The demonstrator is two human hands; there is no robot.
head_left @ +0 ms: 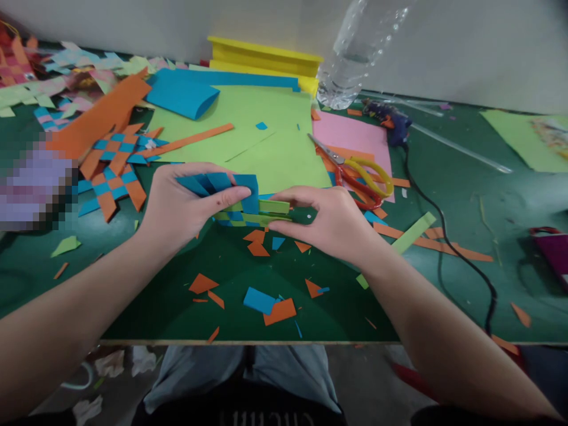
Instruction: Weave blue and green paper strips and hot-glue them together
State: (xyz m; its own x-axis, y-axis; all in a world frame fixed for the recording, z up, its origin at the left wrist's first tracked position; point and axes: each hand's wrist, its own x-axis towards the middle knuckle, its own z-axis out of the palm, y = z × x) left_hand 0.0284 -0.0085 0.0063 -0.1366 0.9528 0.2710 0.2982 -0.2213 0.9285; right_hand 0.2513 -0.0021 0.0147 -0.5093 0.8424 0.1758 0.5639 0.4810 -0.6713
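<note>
A small woven piece of blue and light-green paper strips [242, 204] lies on the dark green table [177, 307] between my hands. My left hand [181, 207] grips it from the left, thumb pressed across the blue strips that fan upward. My right hand [331, 222] pinches a light-green strip [275, 206] at the weave's right edge. Both hands are closed on the paper.
Red-and-yellow scissors [359, 174] lie on pink paper [355, 133] to the right. A glue gun [393, 121] with black cord [444, 236], a clear plastic bottle [355, 53], green sheets, orange-and-blue woven pieces [115, 171] and many paper scraps surround the work.
</note>
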